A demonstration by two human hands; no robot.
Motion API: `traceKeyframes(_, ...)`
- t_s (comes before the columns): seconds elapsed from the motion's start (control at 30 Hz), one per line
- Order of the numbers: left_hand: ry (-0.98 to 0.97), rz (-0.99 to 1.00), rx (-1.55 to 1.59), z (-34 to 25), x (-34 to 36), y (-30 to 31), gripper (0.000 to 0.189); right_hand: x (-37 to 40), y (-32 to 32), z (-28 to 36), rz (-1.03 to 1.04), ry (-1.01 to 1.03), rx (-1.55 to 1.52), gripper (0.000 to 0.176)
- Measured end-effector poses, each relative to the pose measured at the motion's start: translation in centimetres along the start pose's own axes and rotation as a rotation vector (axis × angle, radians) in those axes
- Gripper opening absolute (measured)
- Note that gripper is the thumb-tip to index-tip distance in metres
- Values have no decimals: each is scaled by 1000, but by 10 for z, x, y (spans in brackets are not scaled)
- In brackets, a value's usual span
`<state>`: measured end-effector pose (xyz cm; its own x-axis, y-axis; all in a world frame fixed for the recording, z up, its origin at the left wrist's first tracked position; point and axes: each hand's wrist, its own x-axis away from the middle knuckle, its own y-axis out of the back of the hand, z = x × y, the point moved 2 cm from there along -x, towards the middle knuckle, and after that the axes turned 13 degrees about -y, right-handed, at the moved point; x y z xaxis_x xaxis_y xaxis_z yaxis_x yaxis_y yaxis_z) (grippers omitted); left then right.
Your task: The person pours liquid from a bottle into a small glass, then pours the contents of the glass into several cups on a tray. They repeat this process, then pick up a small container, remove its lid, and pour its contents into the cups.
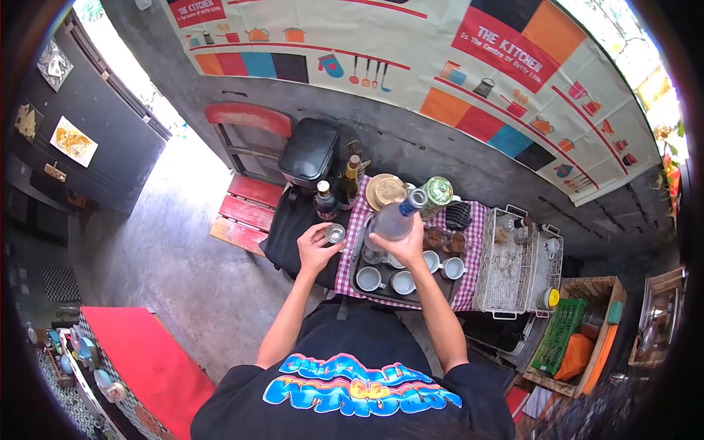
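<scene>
My left hand (317, 247) is closed around a small clear glass (335, 233), held with its round mouth facing up. Beside it, my right hand (405, 242) grips a clear glass bottle (392, 224) with a blue neck, which leans toward the upper right. The bottle and the glass are apart. Under my right hand lies a dark tray (411, 299) bearing several white mugs (402, 282) and brown-tinted glasses (456, 242). The bottle and my right forearm hide part of the tray.
A red checked cloth (475, 220) lies under the tray. Behind stand two dark bottles (325, 202), stacked round brown dishes (385, 192) and a green-topped jar (438, 192). To the right are a white wire rack (506, 275) and a wooden crate (610, 293); a red chair (249, 209) is at left.
</scene>
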<state>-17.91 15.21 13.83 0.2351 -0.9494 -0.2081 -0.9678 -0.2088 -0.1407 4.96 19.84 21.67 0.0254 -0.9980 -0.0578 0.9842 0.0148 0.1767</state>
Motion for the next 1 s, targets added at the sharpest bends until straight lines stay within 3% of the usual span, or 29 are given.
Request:
traceKeyframes(0.07, -2, 0, -25, 3, 2, 8, 52, -3, -23, -6, -47, -36, -105, 88)
traceKeyframes(0.33, -4, -17, 12, 13, -5, 32, 51, -25, -85, -57, -184, 10, 86, 76)
traceKeyframes(0.6, -61, 31, 37, 19, -20, 39, 52, -29, -101, -98, -209, -73, 235, 69)
traceKeyframes(1.0, 15, 46, -42, 36, 6, 47, 54, -30, -117, -112, -244, 14, 245, 73)
